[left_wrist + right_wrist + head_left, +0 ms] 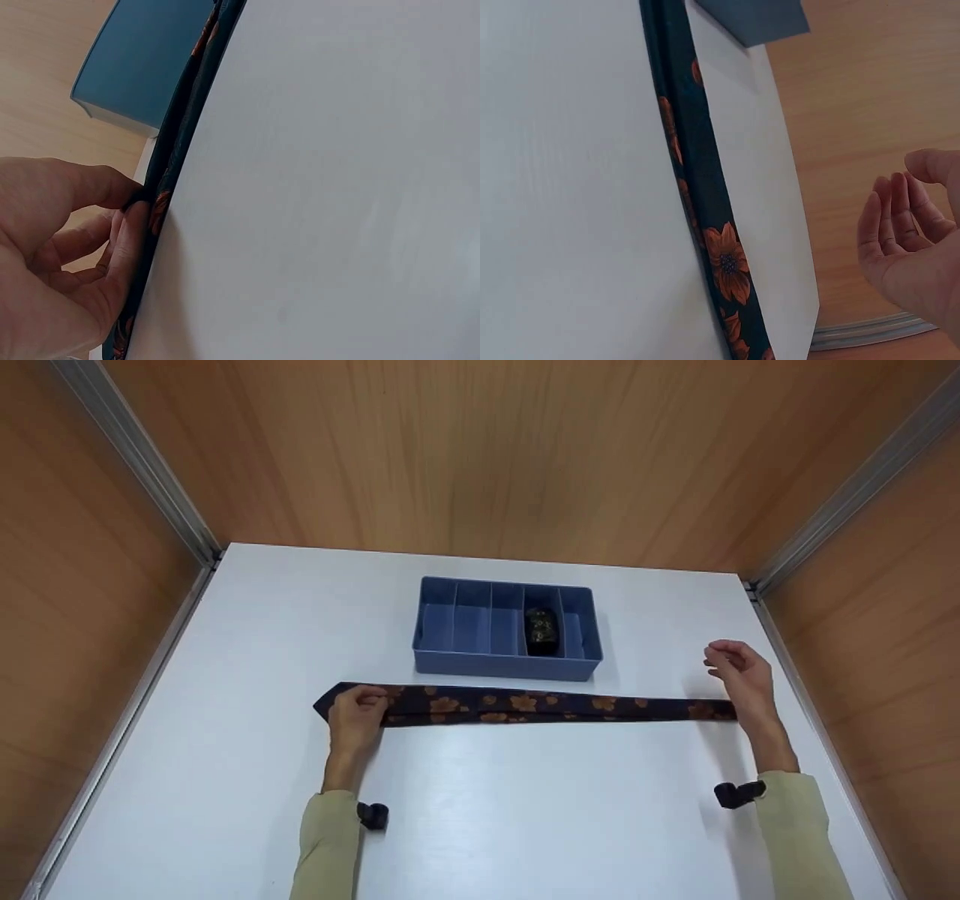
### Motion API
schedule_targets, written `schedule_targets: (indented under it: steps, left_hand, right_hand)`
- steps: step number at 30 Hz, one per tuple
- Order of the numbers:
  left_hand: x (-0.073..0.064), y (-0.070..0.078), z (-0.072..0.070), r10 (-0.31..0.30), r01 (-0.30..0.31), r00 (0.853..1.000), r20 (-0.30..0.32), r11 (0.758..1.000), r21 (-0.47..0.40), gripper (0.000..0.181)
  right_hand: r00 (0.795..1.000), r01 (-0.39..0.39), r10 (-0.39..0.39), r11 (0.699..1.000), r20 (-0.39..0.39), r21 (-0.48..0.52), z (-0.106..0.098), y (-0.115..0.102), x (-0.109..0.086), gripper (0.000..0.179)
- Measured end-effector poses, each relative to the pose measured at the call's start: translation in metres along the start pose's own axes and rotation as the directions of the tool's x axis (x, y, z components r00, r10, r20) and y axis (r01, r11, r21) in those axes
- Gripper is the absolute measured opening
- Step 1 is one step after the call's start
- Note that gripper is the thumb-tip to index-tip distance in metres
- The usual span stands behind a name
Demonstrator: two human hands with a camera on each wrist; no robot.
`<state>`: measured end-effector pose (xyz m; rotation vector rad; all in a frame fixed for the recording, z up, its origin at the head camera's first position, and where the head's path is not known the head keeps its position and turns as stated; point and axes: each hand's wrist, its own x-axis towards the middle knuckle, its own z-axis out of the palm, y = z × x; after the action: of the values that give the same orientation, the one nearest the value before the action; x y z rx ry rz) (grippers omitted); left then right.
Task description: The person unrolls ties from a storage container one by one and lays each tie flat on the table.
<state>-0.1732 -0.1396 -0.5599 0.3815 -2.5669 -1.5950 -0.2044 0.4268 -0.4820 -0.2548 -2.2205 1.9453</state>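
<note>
A dark navy necktie (555, 706) with orange flowers lies stretched sideways across the white table, its pointed wide end at the left. Near that end my left hand (356, 720) pinches the fabric; in the left wrist view the thumb and index finger (112, 187) meet on a dark bit of the tie. My right hand (746, 682) hovers by the narrow end, fingers loosely curved and holding nothing. In the right wrist view the fingers (901, 214) are apart from the tie (705, 172). The right hand and wrist hide the tie's far right tip in the head view.
Behind the tie stands a blue divided box (510, 666). One compartment, second from the right, holds a dark rolled item (541, 631) with gold specks. Wooden panels (480, 457) enclose the table (525, 810) at the back and sides.
</note>
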Motion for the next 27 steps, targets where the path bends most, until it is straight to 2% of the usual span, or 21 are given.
schedule_targets:
  steps: [4,14,22,27]
  left_hand:
    - [-0.001,0.000,0.000,-0.006,0.006,1.000,0.002,1.000,-0.003,0.012]
    - [-0.001,0.001,0.000,-0.029,0.029,1.000,0.008,1.000,-0.010,0.012]
    - [-0.002,0.000,0.001,-0.031,0.031,1.000,0.004,1.000,-0.002,0.013]
    - [-0.003,0.001,0.000,-0.033,0.033,0.999,0.007,0.999,0.001,0.013]
  right_hand:
    - [1.000,0.029,-0.029,1.000,0.005,0.004,0.009,-0.007,-0.001,0.034]
    - [0.997,0.080,-0.080,0.995,-0.003,-0.060,0.019,0.009,0.015,0.034]
    - [0.991,0.131,-0.128,0.987,0.033,-0.090,0.040,-0.013,0.004,0.036]
    - [0.989,0.149,-0.146,0.981,0.033,-0.128,0.052,-0.018,0.005,0.034]
